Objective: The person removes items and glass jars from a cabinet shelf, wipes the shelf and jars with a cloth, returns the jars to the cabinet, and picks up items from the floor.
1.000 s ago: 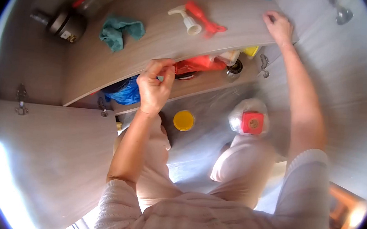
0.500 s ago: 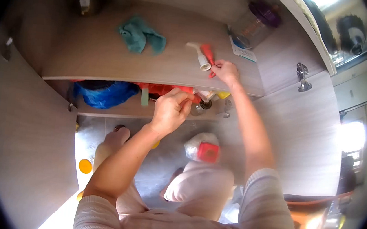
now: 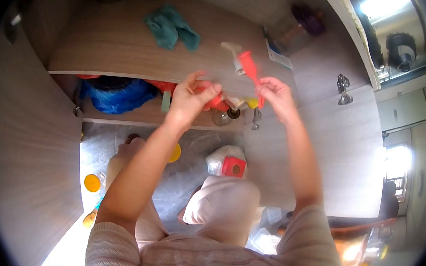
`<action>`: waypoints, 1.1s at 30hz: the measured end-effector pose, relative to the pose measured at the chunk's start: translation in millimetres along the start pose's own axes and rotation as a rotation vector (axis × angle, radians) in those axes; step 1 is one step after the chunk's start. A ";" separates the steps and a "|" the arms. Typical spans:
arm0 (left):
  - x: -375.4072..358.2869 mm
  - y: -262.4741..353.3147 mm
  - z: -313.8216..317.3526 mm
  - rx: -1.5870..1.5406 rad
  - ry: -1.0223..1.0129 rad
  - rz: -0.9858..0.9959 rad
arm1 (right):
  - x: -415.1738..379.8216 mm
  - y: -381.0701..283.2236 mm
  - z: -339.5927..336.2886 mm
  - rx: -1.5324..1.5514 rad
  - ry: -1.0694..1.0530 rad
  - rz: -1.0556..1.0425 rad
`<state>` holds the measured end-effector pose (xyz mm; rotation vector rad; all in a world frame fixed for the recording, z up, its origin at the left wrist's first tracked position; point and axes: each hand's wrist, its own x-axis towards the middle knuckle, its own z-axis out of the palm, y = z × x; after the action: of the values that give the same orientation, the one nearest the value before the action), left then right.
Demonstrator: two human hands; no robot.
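Note:
My right hand (image 3: 276, 97) pinches a red plastic utensil (image 3: 248, 66), shaped like a small brush or funnel, above the front of the cabinet shelf (image 3: 103, 45). A white nozzle-shaped piece (image 3: 235, 54) lies on the shelf just behind it. My left hand (image 3: 189, 100) is raised at the shelf's front edge, its fingers apart and curved, with nothing clearly held. Behind and below its fingers, red material shows on the lower shelf. A teal cloth (image 3: 171, 26) rests crumpled on the upper shelf.
Cabinet doors (image 3: 324, 154) stand open on both sides. Below are a blue bag (image 3: 119, 97) and a glass jar (image 3: 221, 118). A purple-lidded container (image 3: 308, 20) is at the back right. On the floor are a plastic bag with a red box (image 3: 234, 167) and yellow lids (image 3: 92, 183).
The red utensil has been lifted off the shelf by my right hand. My left hand has moved left and up, its fingers spreading. The view has shifted slightly.

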<state>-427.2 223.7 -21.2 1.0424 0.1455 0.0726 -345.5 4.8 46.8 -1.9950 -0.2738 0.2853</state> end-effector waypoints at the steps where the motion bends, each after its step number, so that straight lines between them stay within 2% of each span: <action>1: 0.9 3.2 1.1 -0.020 -0.069 -0.041 | -14.3 -0.9 8.6 0.015 -0.052 -0.005; 3: 1.9 0.9 -2.8 -0.042 -0.193 -0.183 | -38.6 -0.6 22.2 0.004 -0.125 0.067; 5: 7.4 -8.2 -6.5 -0.016 -0.364 -0.190 | -55.9 6.3 35.5 0.029 -0.134 0.050; 7: 5.0 -6.7 -4.7 0.054 -0.376 -0.195 | -64.8 12.4 40.4 0.032 -0.147 0.007; 9: 4.6 -4.9 -6.3 0.086 -0.428 -0.100 | -72.1 11.7 41.7 0.014 -0.150 -0.006; 10: -1.4 7.2 -4.9 -0.111 -0.469 -0.152 | -82.6 19.5 44.4 -0.001 -0.113 -0.023; 12: -7.9 3.5 0.2 -0.144 -0.409 -0.153 | -96.3 38.2 45.0 -0.027 -0.047 -0.065; 15: -7.7 1.8 -9.7 -0.144 -0.371 -0.073 | -133.7 55.2 26.9 -0.013 0.052 0.099; 16: -7.4 0.6 -10.9 -0.144 -0.363 -0.086 | -153.3 68.6 18.8 -0.048 0.138 0.225; 18: -13.1 -2.7 -11.8 -0.119 -0.342 -0.102 | -202.7 142.7 -0.6 0.025 0.289 0.432; 21: -24.5 -4.2 -14.1 -0.025 -0.317 -0.108 | -297.1 217.5 23.6 -0.021 0.248 0.753; 24: -41.4 -10.3 -15.3 0.064 -0.290 -0.106 | -373.9 282.2 77.6 -0.038 0.187 0.992; 29: -51.7 -24.6 -8.7 0.381 -0.284 -0.188 | -438.8 342.8 152.1 0.019 0.169 1.209; 33: -45.7 -34.5 -9.3 0.434 -0.332 -0.235 | -443.1 360.7 173.8 0.068 0.223 1.297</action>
<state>-474.1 208.5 -51.7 1.4459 -0.0219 -0.3581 -796.2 -139.3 -317.4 -1.8479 1.1995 0.8379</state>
